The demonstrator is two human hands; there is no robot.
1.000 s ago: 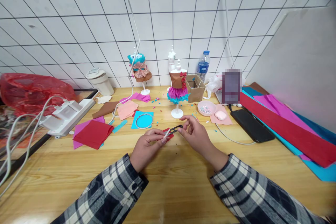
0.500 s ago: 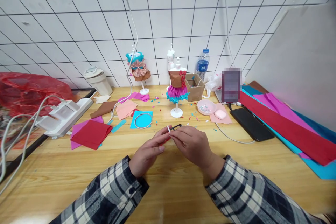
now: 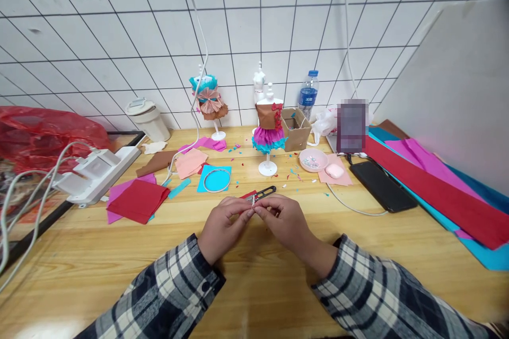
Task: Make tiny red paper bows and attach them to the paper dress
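My left hand (image 3: 222,224) and my right hand (image 3: 285,222) meet fingertip to fingertip low over the middle of the table. Between their pinched fingers is a tiny narrow white strip (image 3: 253,200); its material is too small to tell. Just beyond the fingertips are black thread snips (image 3: 265,192), partly hidden by my hands. A bit of red (image 3: 249,194) shows beside them; I cannot tell whether it belongs to the snips. Farther back stands a small white mannequin in a paper dress (image 3: 269,126), brown on top with a magenta and turquoise skirt.
To the left lie folded red paper (image 3: 139,201), a ring (image 3: 217,180) on blue paper and a power strip (image 3: 105,172). A bead bowl (image 3: 314,160), black phone (image 3: 382,185) and long paper sheets (image 3: 437,190) are on the right. Another dressed mannequin (image 3: 210,100) stands behind.
My fingertips have come together lower down, and my left fingers have curled into a pinch. More of the black snips shows beyond my hands. The view has shifted slightly.
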